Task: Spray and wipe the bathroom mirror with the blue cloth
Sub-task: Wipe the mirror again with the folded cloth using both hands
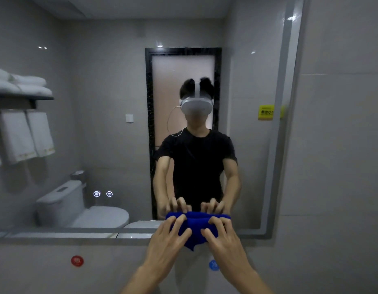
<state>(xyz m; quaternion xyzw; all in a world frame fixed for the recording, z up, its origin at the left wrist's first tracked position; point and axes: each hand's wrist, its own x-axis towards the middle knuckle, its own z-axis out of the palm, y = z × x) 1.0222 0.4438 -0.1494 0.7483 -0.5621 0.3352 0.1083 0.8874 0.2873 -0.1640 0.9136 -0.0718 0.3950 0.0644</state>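
The large bathroom mirror (120, 124) fills the wall ahead and reflects a person in a black shirt and a headset. A bunched blue cloth (194, 227) lies against the glass at the mirror's lower edge, near its right end. My left hand (167, 242) presses on the cloth's left side with spread fingers. My right hand (223, 240) does the same on the right side. Both hands and the cloth show again in the reflection just above. No spray bottle is in view.
Two lit touch icons (103, 194) glow on the glass at lower left. On the grey tiled wall below the mirror are a red round sticker (77, 261) and a blue one (213, 265). A yellow label (266, 112) shows at the mirror's right. Towels, a toilet and a door appear in reflection.
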